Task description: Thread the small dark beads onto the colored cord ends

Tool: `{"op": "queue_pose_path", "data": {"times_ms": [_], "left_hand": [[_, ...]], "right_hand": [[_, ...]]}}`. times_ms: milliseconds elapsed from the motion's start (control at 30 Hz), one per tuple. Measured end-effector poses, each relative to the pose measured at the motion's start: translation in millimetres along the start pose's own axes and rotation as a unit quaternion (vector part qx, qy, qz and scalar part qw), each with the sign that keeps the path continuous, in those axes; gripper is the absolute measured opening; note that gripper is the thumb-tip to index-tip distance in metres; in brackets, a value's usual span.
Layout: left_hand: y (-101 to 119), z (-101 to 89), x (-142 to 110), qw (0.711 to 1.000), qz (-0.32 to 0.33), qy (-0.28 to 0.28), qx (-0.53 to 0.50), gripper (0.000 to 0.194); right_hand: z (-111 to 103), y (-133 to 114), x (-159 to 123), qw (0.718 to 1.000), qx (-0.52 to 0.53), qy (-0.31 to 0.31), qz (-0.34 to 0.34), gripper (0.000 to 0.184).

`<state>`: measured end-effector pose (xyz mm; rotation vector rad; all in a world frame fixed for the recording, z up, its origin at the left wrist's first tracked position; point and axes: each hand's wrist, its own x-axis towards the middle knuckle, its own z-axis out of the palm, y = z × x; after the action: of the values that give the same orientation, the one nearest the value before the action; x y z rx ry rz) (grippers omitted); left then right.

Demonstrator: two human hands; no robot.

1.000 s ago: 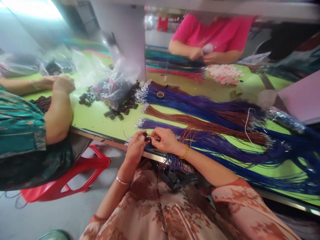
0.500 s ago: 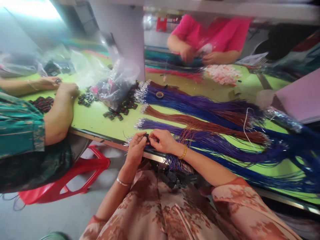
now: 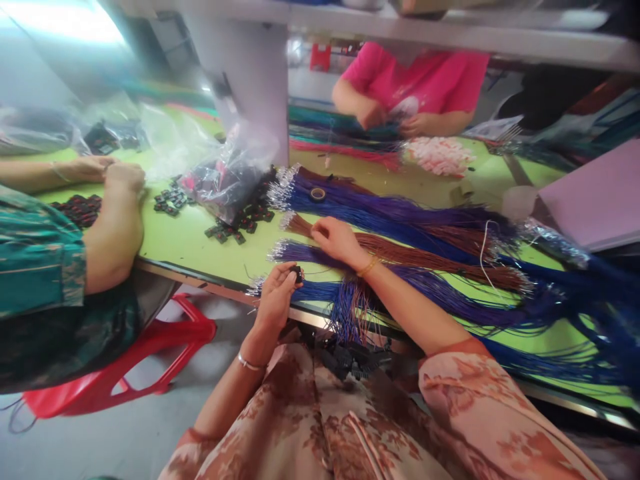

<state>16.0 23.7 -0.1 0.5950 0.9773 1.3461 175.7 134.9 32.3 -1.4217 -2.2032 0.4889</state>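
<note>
Brown wires point(image 3: 400, 252), blue wires point(image 3: 320, 291) and small black parts point(image 3: 223, 233) lie on the green tabletop point(image 3: 175, 243).

Here's our block point(image 3: 297, 274), small and black, upright in the left hand point(image 3: 277, 288), with a thin wire point(image 3: 317, 272) by its right side. Beyond, we've the brown wires point(image 3: 400, 250), a long loose bundle lying crosswise, silver tips point(image 3: 287, 221) leftmost, right hand point(image 3: 340, 241) at that end; contact we can't tell.

The worktop point(image 3: 193, 248) is lime green; its wires point(image 3: 430, 260) are brown, purple and blue with silvery tips point(image 3: 283, 190), and the block point(image 3: 299, 274) is black. The wearer's sleeve point(image 3: 465, 387) has rust-brown floral blotches on pale pink; a co-worker's shirt point(image 3: 443, 80) is bright pink.
</note>
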Motion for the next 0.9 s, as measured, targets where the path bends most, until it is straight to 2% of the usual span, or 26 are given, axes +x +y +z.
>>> {"op": "queue_pose_path", "data": {"times_ms": [67,167,333,467,567,700,800,900], "left_hand": [[-2.4,-0.8,2.1,1.000,-0.005,-0.001,-0.004,0.031],[-5.8,-4.2,3.9,1.000,-0.010,-0.001,-0.013,0.031],[-6.6,-7.7,4.1,0.999,-0.018,-0.010,-0.026,0.031],[-5.0,-7.3,3.3,1.000,-0.018,-0.009,-0.018,0.031],[-4.3,-6.6,2.6,1.000,-0.020,-0.012,-0.014,0.031],[-4.1,-5.5,2.2,1.000,-0.018,-0.009,-0.017,0.031],[-4.4,-5.1,1.9,1.000,-0.018,-0.009,-0.021,0.030],[-5.1,-5.4,1.5,1.000,-0.018,-0.009,-0.024,0.031]], "right_hand": [[3.2,16.0,19.0,0.995,-0.080,-0.019,0.056,0.018],[12.2,29.5,30.7,0.989,-0.121,-0.035,0.084,0.019],[14.8,30.1,26.7,0.987,-0.150,-0.034,0.054,0.022],[3.2,26.8,26.6,0.975,-0.216,-0.052,0.015,0.024],[-7.3,23.7,31.3,0.970,-0.230,-0.078,0.010,0.025],[-10.8,13.7,41.2,0.984,-0.153,-0.091,0.007,0.020],[-2.4,0.2,46.8,0.996,-0.038,-0.064,-0.044,0.015],[5.4,-14.7,43.9,0.991,0.099,-0.042,-0.082,0.013]]}}
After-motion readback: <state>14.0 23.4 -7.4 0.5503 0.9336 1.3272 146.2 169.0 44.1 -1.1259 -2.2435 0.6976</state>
